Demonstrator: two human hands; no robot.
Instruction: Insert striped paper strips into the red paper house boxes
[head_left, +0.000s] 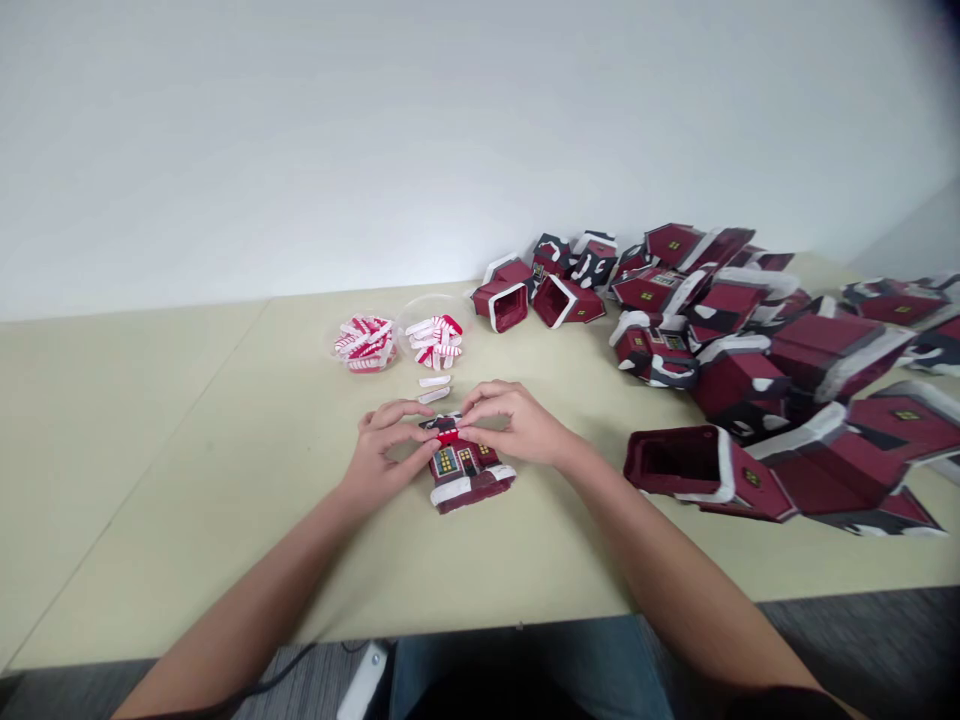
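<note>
A small dark-red model house (471, 488) with painted yellow windows and a white snowy band lies on its back on the table in front of me. Across its front, above the windows, is a little red awning piece (448, 437) with white along its edge. My left hand (384, 452) pinches the left end of this piece between thumb and fingers. At the other end, my right hand (516, 425) presses and grips it with bent fingers. The fingertips hide part of the dark roof. Just beyond the house lie two loose white strips (434, 396).
Behind the strips stand two clear round containers of red-and-white striped pieces, one left (365, 345) and one right (436, 343). Many more model houses (739, 375) are heaped on the right, some with open hollow bases. A wall (300, 150) closes off the table's back edge.
</note>
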